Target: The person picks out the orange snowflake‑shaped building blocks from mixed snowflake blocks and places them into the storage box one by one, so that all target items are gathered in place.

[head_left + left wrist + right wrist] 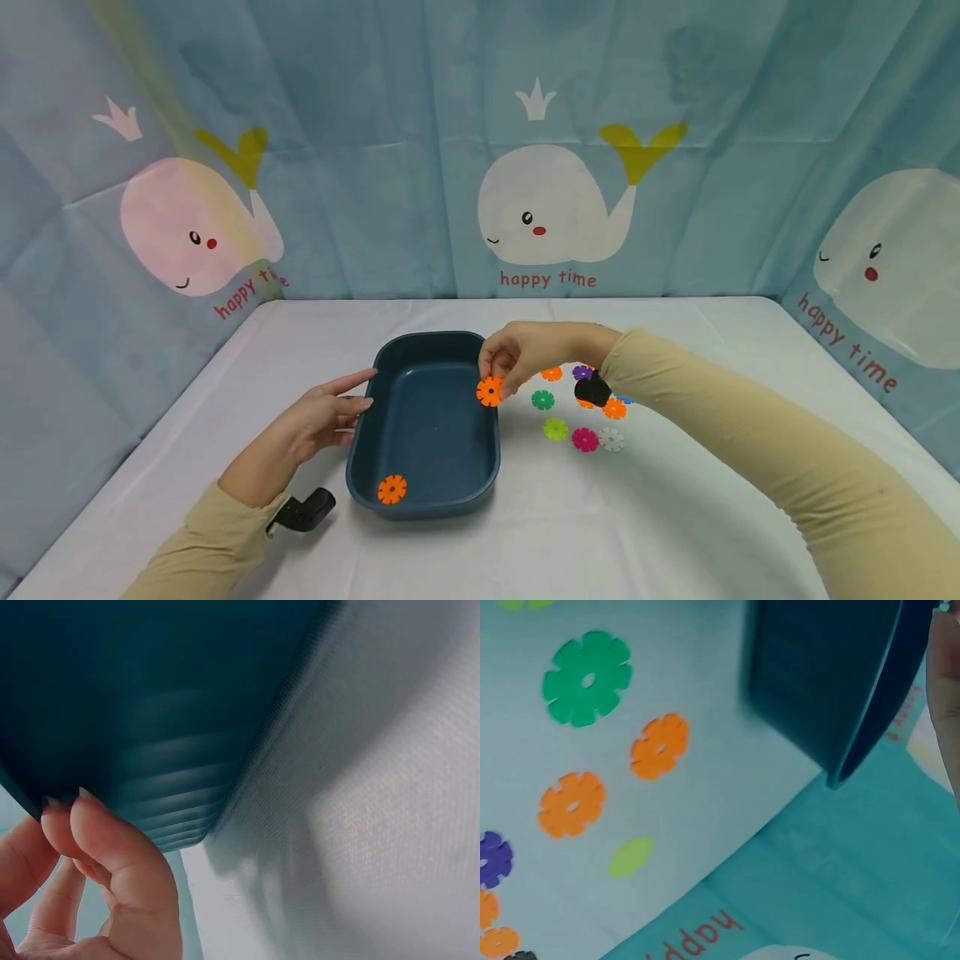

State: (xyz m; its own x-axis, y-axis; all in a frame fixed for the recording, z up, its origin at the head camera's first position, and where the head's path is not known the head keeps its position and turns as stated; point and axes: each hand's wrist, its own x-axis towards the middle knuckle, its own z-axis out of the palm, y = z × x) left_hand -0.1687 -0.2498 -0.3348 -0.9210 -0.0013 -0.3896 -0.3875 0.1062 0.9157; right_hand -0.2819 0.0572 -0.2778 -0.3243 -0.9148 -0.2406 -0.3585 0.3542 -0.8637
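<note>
My right hand (521, 350) pinches an orange notched toy disc (490, 391), flower-shaped with a small centre hole, over the right rim of a dark blue plastic basin (420, 417). In the right wrist view only part of that hand shows at the right edge, and the disc is hidden. My left hand (321, 417) holds the basin's left rim; in the left wrist view its fingertips (105, 832) lie against the outer wall. Another orange disc (392, 489) lies inside the basin at the near left corner.
Right of the basin several discs lie loose on the white cloth: green (543, 400), yellow-green (556, 429), pink (585, 440), clear (611, 440), purple (493, 859) and orange (572, 805). My right forearm overlaps some of them. A whale-print curtain (420, 167) stands behind the table.
</note>
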